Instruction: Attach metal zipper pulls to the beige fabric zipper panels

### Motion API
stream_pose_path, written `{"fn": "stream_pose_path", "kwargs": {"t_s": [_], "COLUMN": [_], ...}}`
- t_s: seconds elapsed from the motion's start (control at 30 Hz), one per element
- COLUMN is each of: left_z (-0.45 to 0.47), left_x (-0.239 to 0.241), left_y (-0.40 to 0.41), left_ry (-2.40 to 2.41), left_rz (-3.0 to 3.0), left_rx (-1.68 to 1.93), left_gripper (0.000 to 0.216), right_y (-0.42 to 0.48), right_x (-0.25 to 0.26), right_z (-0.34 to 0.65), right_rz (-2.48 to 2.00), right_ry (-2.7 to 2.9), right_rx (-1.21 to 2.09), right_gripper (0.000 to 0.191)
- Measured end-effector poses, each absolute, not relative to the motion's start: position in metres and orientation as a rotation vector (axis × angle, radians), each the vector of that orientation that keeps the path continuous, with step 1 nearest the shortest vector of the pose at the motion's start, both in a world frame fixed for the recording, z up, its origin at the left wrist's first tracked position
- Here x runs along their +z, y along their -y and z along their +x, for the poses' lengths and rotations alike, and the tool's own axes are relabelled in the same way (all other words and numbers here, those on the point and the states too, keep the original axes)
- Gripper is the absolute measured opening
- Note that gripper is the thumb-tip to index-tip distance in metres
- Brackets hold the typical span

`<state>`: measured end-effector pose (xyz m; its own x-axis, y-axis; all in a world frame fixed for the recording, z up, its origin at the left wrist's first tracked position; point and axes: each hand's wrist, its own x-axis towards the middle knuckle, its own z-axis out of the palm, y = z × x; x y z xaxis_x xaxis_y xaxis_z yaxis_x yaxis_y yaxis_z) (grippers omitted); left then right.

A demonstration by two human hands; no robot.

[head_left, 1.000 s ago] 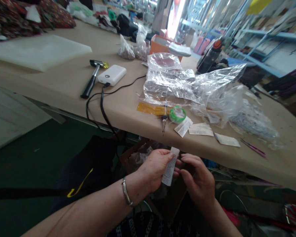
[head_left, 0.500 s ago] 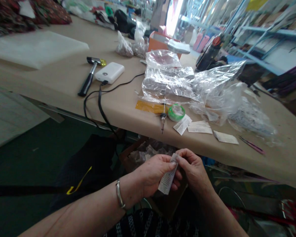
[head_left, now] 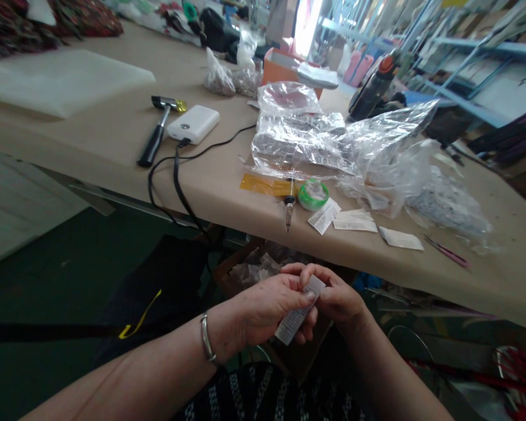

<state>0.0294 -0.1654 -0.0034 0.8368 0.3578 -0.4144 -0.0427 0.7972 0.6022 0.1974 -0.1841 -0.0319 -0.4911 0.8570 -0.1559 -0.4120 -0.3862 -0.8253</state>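
Note:
Below the table's front edge, my left hand [head_left: 267, 307] and my right hand [head_left: 335, 295] meet on a small white printed label [head_left: 297, 314]. The left thumb and fingers pinch its upper end and the right fingertips press on the same end, so both hands are closed on it. The label slants down to the left between them. A silver bangle [head_left: 207, 346] circles my left wrist. On the table just above lie several more white labels [head_left: 354, 221], a green tape roll [head_left: 312, 194] and a soldering iron [head_left: 289, 206].
The tan table [head_left: 114, 146] carries crumpled clear plastic bags [head_left: 333, 146], a white power bank [head_left: 193, 124] with a black cable [head_left: 175, 187] hanging over the edge, a black hammer [head_left: 155, 131], an orange box [head_left: 280, 67], a white board [head_left: 56, 82] and pink tweezers [head_left: 449, 253]. A cardboard box [head_left: 254, 266] sits under the table.
My right hand has closed in onto the label's top end beside the left thumb, and the label has tilted from nearly upright to slanting. The view has shifted slightly downward.

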Motion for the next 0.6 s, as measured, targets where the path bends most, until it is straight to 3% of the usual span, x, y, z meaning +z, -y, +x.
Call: {"fn": "stream_pose_path", "kwargs": {"t_s": [0.2, 0.3, 0.47, 0.6], "left_z": [0.031, 0.028, 0.023, 0.021], "left_x": [-0.006, -0.008, -0.007, -0.006], "left_y": [0.166, 0.163, 0.158, 0.157], "left_ry": [-0.581, -0.613, -0.650, -0.664], "left_rz": [0.625, 0.622, 0.596, 0.581], "left_rx": [0.269, 0.296, 0.349, 0.372], "left_gripper": [0.028, 0.027, 0.024, 0.023], "right_y": [0.185, 0.189, 0.197, 0.199], "right_x": [-0.028, -0.025, -0.020, -0.022], "right_z": [0.193, 0.193, 0.190, 0.185], "right_rz": [-0.928, -1.141, -1.398, -1.454], "right_ry": [1.029, 1.177, 1.642, 1.734], "right_rx": [1.833, 1.546, 0.870, 0.709], "right_gripper": [0.031, 0.041, 0.036, 0.037]}}
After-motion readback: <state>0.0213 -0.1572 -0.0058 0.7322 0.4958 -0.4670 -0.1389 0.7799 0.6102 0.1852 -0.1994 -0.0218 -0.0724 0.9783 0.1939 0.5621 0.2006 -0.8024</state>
